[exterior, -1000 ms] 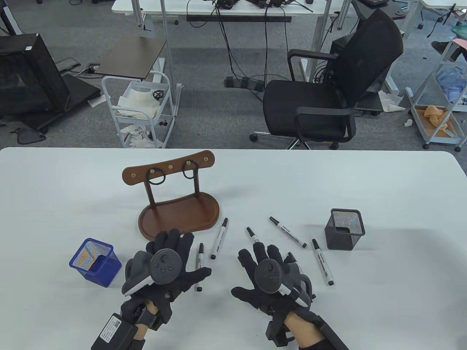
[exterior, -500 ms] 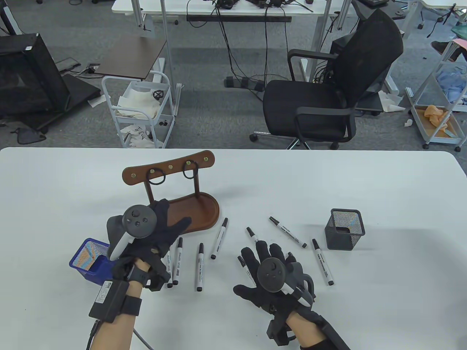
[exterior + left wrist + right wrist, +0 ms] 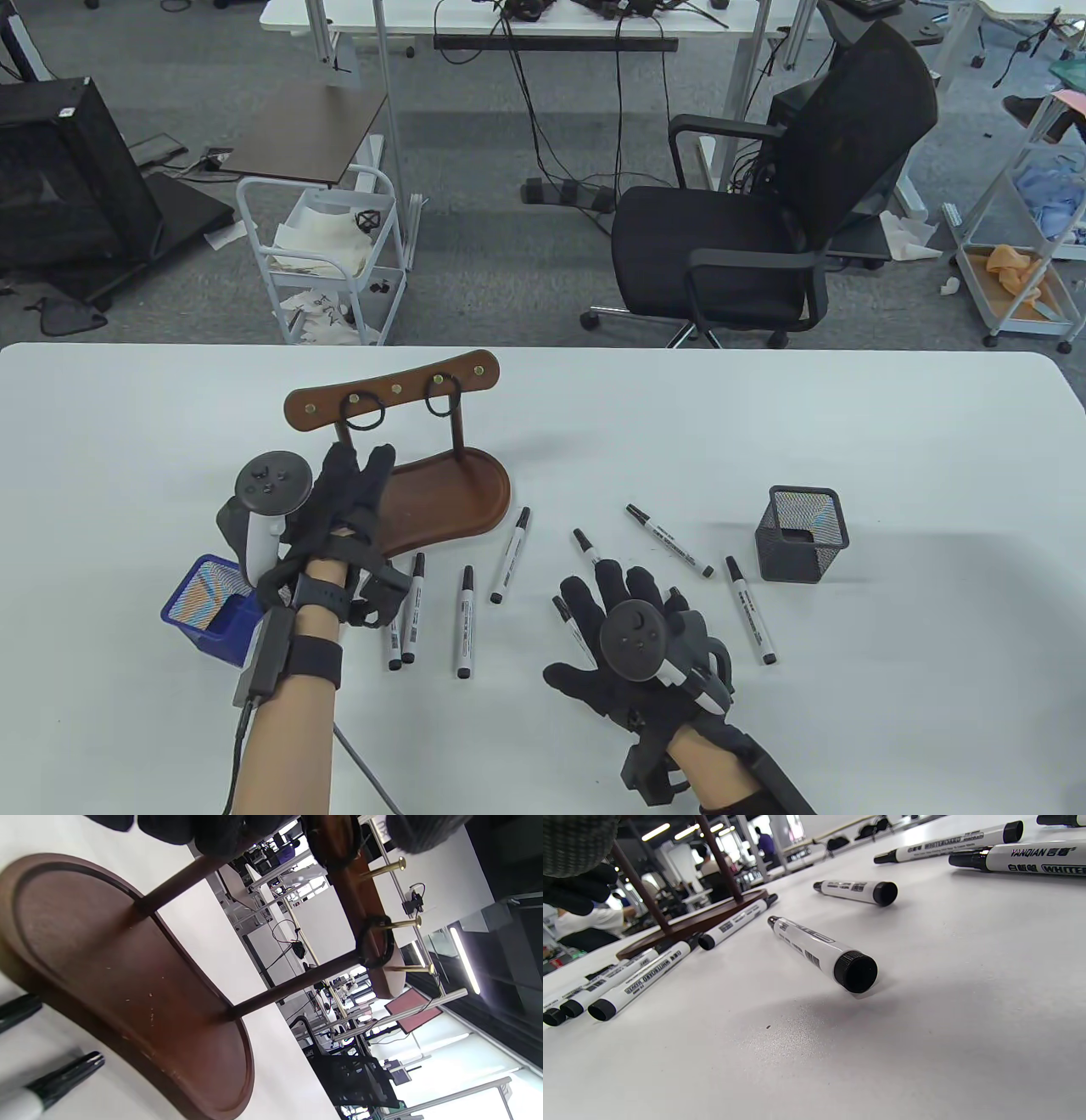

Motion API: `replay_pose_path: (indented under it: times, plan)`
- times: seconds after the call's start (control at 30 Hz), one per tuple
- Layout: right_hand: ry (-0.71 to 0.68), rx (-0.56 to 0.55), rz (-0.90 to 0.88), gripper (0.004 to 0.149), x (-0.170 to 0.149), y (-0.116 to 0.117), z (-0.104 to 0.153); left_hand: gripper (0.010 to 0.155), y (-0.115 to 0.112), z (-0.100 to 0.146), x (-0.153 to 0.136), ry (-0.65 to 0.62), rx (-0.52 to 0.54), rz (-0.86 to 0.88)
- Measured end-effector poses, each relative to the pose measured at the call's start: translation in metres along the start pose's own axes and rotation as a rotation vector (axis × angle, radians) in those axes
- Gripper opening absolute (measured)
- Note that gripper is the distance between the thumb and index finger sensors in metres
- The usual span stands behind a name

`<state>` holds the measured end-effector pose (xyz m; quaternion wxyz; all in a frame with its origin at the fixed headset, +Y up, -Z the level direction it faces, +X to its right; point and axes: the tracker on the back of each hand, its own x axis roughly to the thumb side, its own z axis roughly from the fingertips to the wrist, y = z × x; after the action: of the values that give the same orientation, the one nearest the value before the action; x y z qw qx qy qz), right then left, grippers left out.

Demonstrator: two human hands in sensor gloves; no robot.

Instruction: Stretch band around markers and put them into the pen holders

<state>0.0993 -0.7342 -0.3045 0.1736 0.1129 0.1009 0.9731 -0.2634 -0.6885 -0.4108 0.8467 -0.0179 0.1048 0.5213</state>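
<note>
Left hand (image 3: 339, 501) raised over the wooden rack (image 3: 407, 458), fingers extended toward the near band (image 3: 365, 413) looped on a brass peg; nothing held yet. A 2nd band (image 3: 443, 397) hangs from another peg. Right hand (image 3: 632, 628) rests flat on the table (image 3: 891, 679), fingers spread, empty. Whiteboard markers (image 3: 465, 621) lie loose between the hands and toward the black mesh holder (image 3: 802, 533); blue mesh holder (image 3: 219, 609) sits by the left wrist. Bands look thin, soft and stretchy: likely best hooked with a fingertip and slid off the peg's free end. Markers appear light, rigid, smooth-barrelled, prone to roll; gather mid-barrel. Legible print: "YANQIAN", "WHITEBOARD" on the barrels.
</note>
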Motion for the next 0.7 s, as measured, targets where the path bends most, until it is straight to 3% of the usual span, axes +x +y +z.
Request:
replay_pose_path:
  times: [0.4,0.7]
  plan:
    - [0.000,0.002,-0.004,0.091,0.000,0.000,0.001,0.081,-0.001,-0.020,-0.007,0.060,0.089,0.239]
    - [0.001,0.003,-0.006,0.091,0.000,-0.001,0.001,0.073,-0.001,-0.028,-0.005,0.100,0.138,0.288]
